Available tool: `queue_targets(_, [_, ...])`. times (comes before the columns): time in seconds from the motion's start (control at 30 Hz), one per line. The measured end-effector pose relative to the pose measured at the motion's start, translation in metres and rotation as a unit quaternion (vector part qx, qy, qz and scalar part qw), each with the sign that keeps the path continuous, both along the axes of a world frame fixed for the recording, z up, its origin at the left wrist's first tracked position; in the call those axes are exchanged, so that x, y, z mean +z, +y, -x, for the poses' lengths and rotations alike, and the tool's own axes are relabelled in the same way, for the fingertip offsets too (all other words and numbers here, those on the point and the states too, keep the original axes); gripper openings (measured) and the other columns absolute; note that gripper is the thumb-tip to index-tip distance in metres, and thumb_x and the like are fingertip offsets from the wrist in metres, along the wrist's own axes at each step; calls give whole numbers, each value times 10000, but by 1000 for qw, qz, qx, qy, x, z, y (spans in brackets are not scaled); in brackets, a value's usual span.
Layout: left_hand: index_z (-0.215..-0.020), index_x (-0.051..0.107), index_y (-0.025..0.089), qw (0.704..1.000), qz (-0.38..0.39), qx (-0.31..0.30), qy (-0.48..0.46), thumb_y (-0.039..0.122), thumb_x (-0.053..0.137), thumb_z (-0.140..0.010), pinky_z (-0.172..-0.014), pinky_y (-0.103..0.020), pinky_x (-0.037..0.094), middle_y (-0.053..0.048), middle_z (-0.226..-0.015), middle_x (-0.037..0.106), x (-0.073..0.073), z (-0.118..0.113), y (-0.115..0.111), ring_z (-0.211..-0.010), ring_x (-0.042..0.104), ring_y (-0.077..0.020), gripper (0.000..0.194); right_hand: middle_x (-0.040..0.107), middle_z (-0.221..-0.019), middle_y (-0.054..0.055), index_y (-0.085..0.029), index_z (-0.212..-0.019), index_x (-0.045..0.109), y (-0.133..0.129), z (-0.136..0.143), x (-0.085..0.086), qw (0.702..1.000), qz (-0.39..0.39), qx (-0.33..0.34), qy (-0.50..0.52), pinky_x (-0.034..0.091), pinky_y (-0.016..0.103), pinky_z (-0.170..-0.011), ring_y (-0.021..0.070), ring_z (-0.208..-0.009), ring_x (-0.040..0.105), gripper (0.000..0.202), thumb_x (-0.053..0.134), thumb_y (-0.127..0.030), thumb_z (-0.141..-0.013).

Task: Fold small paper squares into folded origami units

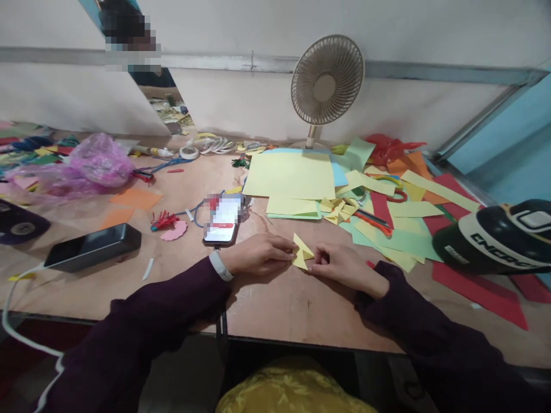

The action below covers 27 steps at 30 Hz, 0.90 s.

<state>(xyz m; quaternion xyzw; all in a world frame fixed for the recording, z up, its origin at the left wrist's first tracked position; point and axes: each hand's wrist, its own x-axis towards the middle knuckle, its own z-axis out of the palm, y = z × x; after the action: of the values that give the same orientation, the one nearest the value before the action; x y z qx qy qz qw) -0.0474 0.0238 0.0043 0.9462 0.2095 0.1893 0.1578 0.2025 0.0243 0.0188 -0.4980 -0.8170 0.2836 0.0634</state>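
Observation:
A small piece of folded yellow paper with pointed corners lies between my hands, close above the table or on it. My left hand grips its left side, fingers closed together. On the opposite side my right hand has thumb and fingers curled in a pinch at the paper's lower right edge. Beyond them sits a loose bunch of folded yellow paper pieces. Large yellow sheets lie stacked farther back. A phone with a lit screen is left of my left hand.
Scissors lie among coloured paper scraps on the right, near a large black and white bottle. A fan stands at the back. To the left are a black box-shaped device, a pink plastic bag and tape rolls.

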Motion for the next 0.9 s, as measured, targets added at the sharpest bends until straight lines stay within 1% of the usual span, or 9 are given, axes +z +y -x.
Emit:
queue_targets(0.07, [-1128,698,169,1000,2,1,-5,209,495,-968,-983,-333,503,-122,-1248,652,1,-1,0,-1139,627,-227,262,591,-673,-27,-207,-788,554,-3,2,-3,999,-24,-4,34,313,257,-543,141,-609,518,224,679,-393,-791])
queue_targets(0.1, [-1129,698,168,1000,2,-1,-8,216,492,-972,-979,-334,505,-124,-1241,656,1,-1,0,-1133,630,-229,263,603,-711,-20,-207,-844,565,-4,2,-5,998,-39,4,56,336,256,-560,142,-626,528,212,677,-381,-801])
queue_targets(0.17, [-1123,701,170,1000,4,-4,-13,221,491,-974,-972,-335,508,-124,-1234,660,1,-1,0,-1126,635,-230,262,625,-796,3,-208,-921,590,-4,3,-9,992,-64,43,99,384,261,-617,150,-688,555,194,660,-368,-837])
queue_targets(0.27, [-1119,705,174,1000,12,-7,-18,198,504,-963,-970,-335,511,-121,-1241,660,0,0,1,-1126,636,-232,256,635,-860,33,-216,-915,638,-1,3,-13,982,-81,105,136,420,275,-688,165,-769,584,163,609,-375,-899])
queue_targets(0.33, [-1119,707,162,999,19,-13,-25,184,508,-957,-979,-338,509,-129,-1244,660,0,0,1,-1136,634,-237,257,641,-868,43,-217,-898,659,1,4,-16,977,-84,122,154,431,279,-706,171,-793,595,166,586,-364,-922])
queue_targets(0.47, [-1097,715,160,998,37,-25,-35,193,497,-966,-1031,-344,485,-129,-1251,658,0,2,2,-1165,623,-228,257,656,-844,44,-209,-855,652,5,6,-20,977,-76,105,169,441,283,-700,173,-777,602,169,572,-339,-927])
queue_targets(0.67, [-1038,732,188,998,41,-27,-45,201,520,-953,-1062,-365,472,-110,-1232,673,-3,4,4,-1152,633,-208,229,669,-859,41,-211,-855,625,5,9,-21,982,-72,84,151,438,291,-711,175,-778,602,188,525,-345,-940])
queue_targets(0.9, [-998,734,170,998,35,-26,-37,208,503,-956,-976,-350,518,-118,-1194,679,2,3,4,-1112,634,-219,238,659,-855,33,-211,-876,608,0,16,-22,988,-98,45,112,405,279,-685,169,-747,583,149,515,-312,-934])
